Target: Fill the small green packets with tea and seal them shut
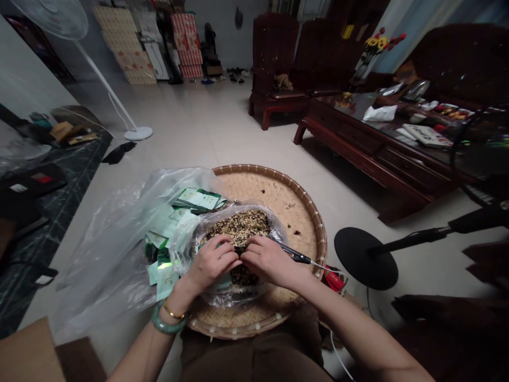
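Note:
My left hand [214, 261] and my right hand [267, 259] meet over a clear plastic bag of mixed dried grains [238, 225], fingertips pinched close together. Between them shows the dark green edge of a small packet [239, 249], mostly hidden by my fingers. Beside my right hand lies a black flat-iron-like tool [296, 254] with a white cord. To the left of my left hand, pale green printed packets [199, 198] fill a large clear plastic bag [119, 239]. Everything sits on or against a round woven bamboo tray [278, 180].
A black round stand base [366, 258] stands right of the tray. Behind it is a dark wooden coffee table [358, 138] with items on top. A white standing fan [137, 132] is at the far left. A cardboard box [32, 350] is at lower left.

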{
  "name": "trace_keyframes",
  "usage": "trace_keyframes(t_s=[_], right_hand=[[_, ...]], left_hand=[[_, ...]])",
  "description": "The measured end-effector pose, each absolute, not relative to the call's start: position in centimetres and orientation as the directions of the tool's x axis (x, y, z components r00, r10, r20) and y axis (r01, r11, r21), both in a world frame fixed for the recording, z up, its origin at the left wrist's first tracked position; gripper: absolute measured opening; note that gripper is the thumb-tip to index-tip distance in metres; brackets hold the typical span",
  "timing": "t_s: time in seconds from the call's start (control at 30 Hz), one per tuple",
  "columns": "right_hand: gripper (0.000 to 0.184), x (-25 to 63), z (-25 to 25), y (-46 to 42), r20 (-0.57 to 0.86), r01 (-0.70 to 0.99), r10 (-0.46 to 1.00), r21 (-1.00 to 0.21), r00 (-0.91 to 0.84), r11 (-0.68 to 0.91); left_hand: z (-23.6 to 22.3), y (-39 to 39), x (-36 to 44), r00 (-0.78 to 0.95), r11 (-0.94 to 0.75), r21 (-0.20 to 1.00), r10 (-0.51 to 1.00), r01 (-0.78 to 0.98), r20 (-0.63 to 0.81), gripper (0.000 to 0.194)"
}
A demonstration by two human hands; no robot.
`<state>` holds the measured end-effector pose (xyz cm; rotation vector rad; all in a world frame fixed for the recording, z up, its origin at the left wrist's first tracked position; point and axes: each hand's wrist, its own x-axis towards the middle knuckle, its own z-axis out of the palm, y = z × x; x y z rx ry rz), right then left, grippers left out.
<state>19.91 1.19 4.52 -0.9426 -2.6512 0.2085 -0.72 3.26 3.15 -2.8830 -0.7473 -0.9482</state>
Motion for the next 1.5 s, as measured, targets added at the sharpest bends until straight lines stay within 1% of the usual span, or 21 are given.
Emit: trace_keyframes(t_s=[0.1, 0.17, 0.23, 0.33, 0.4, 0.47, 0.53, 0.6, 0.67, 0.7, 0.77, 0.8, 0.83, 0.9, 0.93, 1.0, 1.07, 1.13, 1.2, 1.33, 1.5], right_hand=[[0.019, 20.5, 5.1, 1.2, 0.396, 0.549, 0.67, -0.385, -0.628, 0.742], [0.02, 20.6, 5.4, 1.5, 0.419, 0.544, 0.732, -0.491, -0.537, 0.68], [0.025, 20.4, 5.6, 2.0, 0.353, 0.546, 0.766, -0.546, -0.538, 0.635], [0.016, 20.0, 5.6, 2.9, 0.196, 0.572, 0.785, -0.586, -0.588, 0.574], [0.014, 19.9, 5.7, 3.2, 0.162, 0.598, 0.814, -0.602, -0.559, 0.53], [0.013, 20.0, 6.0, 3.2, 0.184, 0.6, 0.813, -0.59, -0.552, 0.541], [0.02, 20.2, 6.3, 2.9, 0.184, 0.609, 0.782, -0.532, -0.595, 0.589], [0.027, 20.4, 6.4, 2.6, 0.117, 0.661, 0.765, -0.431, -0.633, 0.614], [0.023, 20.3, 6.2, 2.6, 0.029, 0.725, 0.775, -0.333, -0.631, 0.603], [0.019, 20.3, 6.0, 2.6, -0.003, 0.745, 0.781, -0.303, -0.625, 0.594], [0.016, 20.1, 5.6, 2.8, -0.03, 0.762, 0.789, -0.285, -0.613, 0.581], [0.016, 20.1, 5.4, 2.9, -0.033, 0.764, 0.792, -0.291, -0.609, 0.575], [0.017, 20.2, 5.3, 3.1, -0.033, 0.765, 0.795, -0.302, -0.605, 0.569], [0.018, 20.4, 5.2, 3.3, -0.035, 0.758, 0.796, -0.331, -0.605, 0.562], [0.016, 20.5, 5.2, 3.3, -0.034, 0.751, 0.794, -0.349, -0.607, 0.56], [0.011, 20.7, 5.4, 3.3, -0.014, 0.729, 0.789, -0.393, -0.615, 0.561], [0.018, 20.8, 5.6, 3.2, 0.019, 0.703, 0.787, -0.435, -0.617, 0.562], [0.022, 20.7, 5.6, 3.1, 0.024, 0.687, 0.782, -0.462, -0.623, 0.561], [0.018, 20.5, 5.5, 3.0, -0.007, 0.685, 0.775, -0.473, -0.632, 0.555], [0.019, 20.2, 5.0, 3.0, -0.076, 0.698, 0.772, -0.49, -0.631, 0.522], [0.021, 20.3, 5.4, 3.0, -0.104, 0.691, 0.765, -0.519, -0.635, 0.503]], left_hand=[[3.1, 3.3, -0.8, 0.7, -0.888, 0.146, 0.437, 0.436, 0.565, 0.008], [3.1, 3.4, -0.7, 0.7, -0.896, 0.152, 0.424, 0.418, 0.575, 0.007], [2.9, 3.5, -0.6, 0.693, -0.9, 0.163, 0.417, 0.403, 0.588, 0.006], [2.7, 3.5, -0.5, 0.683, -0.903, 0.186, 0.416, 0.386, 0.601, 0.004], [2.6, 3.6, -0.6, 0.675, -0.9, 0.197, 0.424, 0.389, 0.604, 0.004], [2.5, 3.8, -0.7, 0.673, -0.897, 0.198, 0.429, 0.394, 0.603, 0.003], [2.3, 3.9, -0.8, 0.678, -0.898, 0.2, 0.428, 0.391, 0.598, 0.003], [2.1, 4.0, -0.7, 0.688, -0.898, 0.222, 0.434, 0.38, 0.582, 0.003], [1.9, 4.0, -0.5, 0.692, -0.895, 0.266, 0.446, 0.358, 0.568, 0.004], [1.8, 4.0, -0.4, 0.688, -0.891, 0.295, 0.453, 0.344, 0.567, 0.005], [1.6, 3.9, -0.3, 0.649, -0.863, 0.384, 0.501, 0.328, 0.573, 0.006], [1.5, 3.9, -0.2, 0.609, -0.829, 0.449, 0.553, 0.333, 0.568, 0.012], [1.4, 3.9, -0.3, 0.559, -0.773, 0.531, 0.625, 0.346, 0.545, 0.024], [1.0, 4.0, -0.3, 0.462, -0.601, 0.712, 0.78, 0.363, 0.423, 0.045], [0.7, 4.2, -0.4, 0.431, -0.498, 0.787, 0.839, 0.364, 0.332, 0.049], [0.2, 4.4, -0.3, 0.402, -0.313, 0.878, 0.902, 0.362, 0.156, 0.043], [-0.2, 4.6, -0.2, 0.384, -0.198, 0.909, 0.922, 0.367, 0.046, 0.036], [-0.4, 4.7, 0.0, 0.372, -0.158, 0.918, 0.928, 0.364, 0.012, 0.035], [-0.4, 4.7, 0.2, 0.382, -0.16, 0.924, 0.924, 0.348, 0.017, 0.033], [-0.3, 4.8, 0.1, 0.401, -0.181, 0.924, 0.916, 0.337, 0.033, 0.029], [-0.4, 5.0, -0.1, 0.441, -0.236, 0.915, 0.894, 0.327, 0.073, 0.024]])
